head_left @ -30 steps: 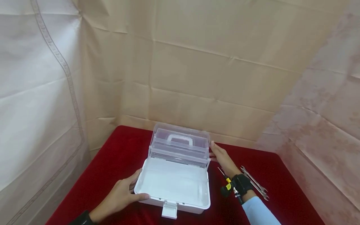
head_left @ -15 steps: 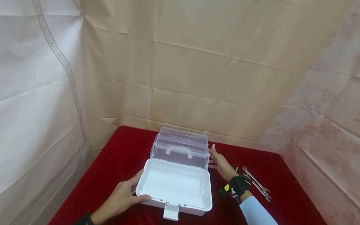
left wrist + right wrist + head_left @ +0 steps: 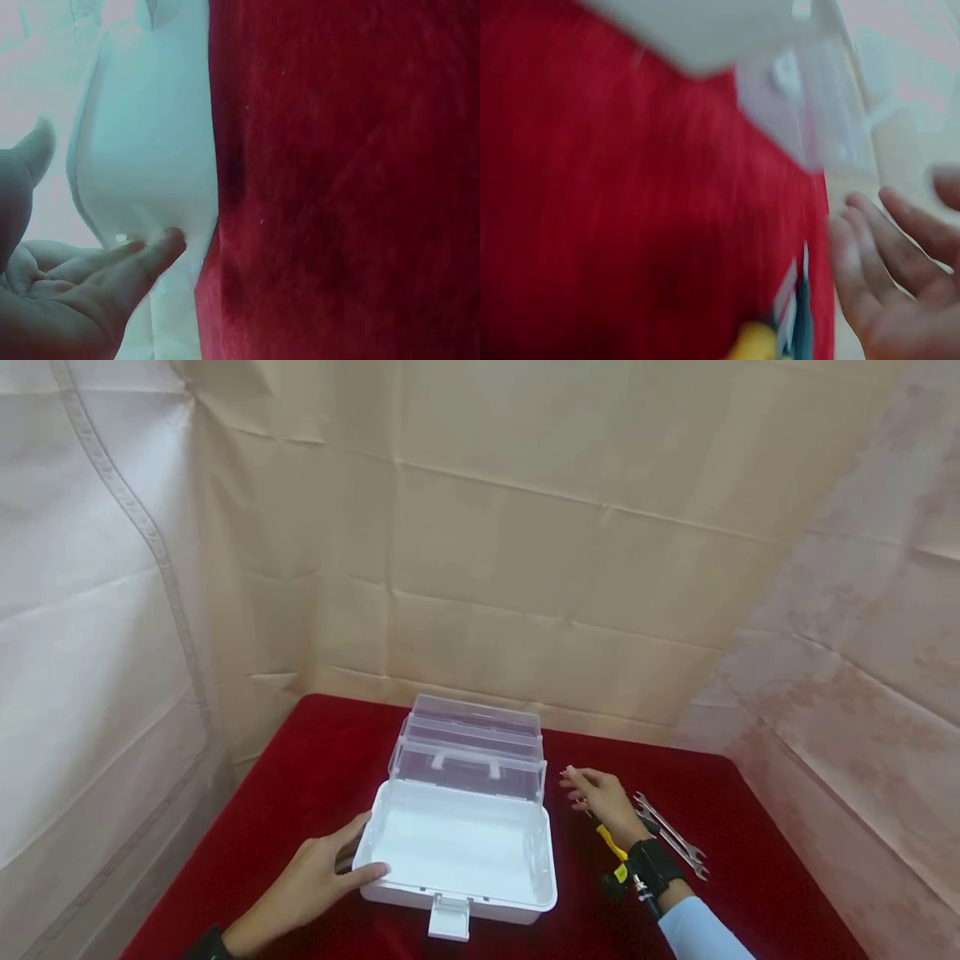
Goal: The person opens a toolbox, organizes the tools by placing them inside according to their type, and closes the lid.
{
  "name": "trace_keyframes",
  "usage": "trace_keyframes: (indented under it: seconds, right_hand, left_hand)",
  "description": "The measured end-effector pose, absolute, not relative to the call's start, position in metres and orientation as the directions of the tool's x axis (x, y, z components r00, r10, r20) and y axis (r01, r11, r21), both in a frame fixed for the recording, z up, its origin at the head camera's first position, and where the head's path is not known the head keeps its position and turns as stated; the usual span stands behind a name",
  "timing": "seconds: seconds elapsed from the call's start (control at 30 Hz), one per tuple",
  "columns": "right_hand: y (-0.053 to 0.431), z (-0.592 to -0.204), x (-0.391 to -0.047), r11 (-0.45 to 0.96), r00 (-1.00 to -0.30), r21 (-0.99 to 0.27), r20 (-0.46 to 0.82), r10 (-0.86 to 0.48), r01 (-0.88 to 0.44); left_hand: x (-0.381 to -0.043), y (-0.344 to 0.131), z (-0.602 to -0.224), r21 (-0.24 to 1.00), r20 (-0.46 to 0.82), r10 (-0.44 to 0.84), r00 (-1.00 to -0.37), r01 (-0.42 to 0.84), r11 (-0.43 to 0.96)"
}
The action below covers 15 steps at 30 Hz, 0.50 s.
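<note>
A white plastic toolbox (image 3: 457, 852) stands with its clear lid (image 3: 468, 768) folded back and its front latch (image 3: 450, 918) hanging down. My left hand (image 3: 311, 881) holds its front left corner, thumb over the rim. In the left wrist view, the fingers (image 3: 142, 262) lie against the outer side wall. My right hand (image 3: 606, 803) is off the box, to the right of the lid, fingers loosely bent and holding nothing. Beneath that hand is a yellow-handled screwdriver (image 3: 611, 842), partly hidden by the hand and wrist.
Two open-end wrenches (image 3: 671, 835) lie to the right of my right forearm. Dark-handled tools with thin metal ends (image 3: 802, 315) show blurred in the right wrist view. A red cloth (image 3: 330, 743) covers the table. Beige curtain (image 3: 525, 568) hangs behind it.
The clear lid and its tiers have tipped further back and lie flatter. My right hand has come away from the lid toward the tools. My left hand stays at the corner.
</note>
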State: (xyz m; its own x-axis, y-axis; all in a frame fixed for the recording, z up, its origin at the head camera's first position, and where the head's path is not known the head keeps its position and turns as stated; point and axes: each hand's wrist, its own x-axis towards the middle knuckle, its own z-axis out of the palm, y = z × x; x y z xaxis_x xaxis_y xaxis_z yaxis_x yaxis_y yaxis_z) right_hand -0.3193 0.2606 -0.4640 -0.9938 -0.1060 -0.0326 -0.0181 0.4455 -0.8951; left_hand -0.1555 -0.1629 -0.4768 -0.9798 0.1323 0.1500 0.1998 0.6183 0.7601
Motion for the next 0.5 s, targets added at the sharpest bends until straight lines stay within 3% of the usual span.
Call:
trace_keyframes:
  seconds: [0.13,0.3,0.5]
  right_hand:
    - [0.309,-0.463,-0.303,0.652,-0.999,-0.758,0.047,0.014,-0.027]
    - [0.373,-0.476,-0.287,0.851,-0.994,-0.526,0.093,0.063,0.005]
    - [0.404,-0.491,-0.273,0.89,-0.994,-0.448,0.014,0.105,0.088]
  left_hand:
    - [-0.157,-0.169,-0.476,0.766,0.145,0.099,-0.984,0.175,0.618]
    - [-0.157,-0.172,-0.474,0.773,0.107,0.065,-0.992,0.125,0.622]
    - [-0.16,-0.174,-0.475,0.759,0.079,0.113,-0.99,0.133,0.638]
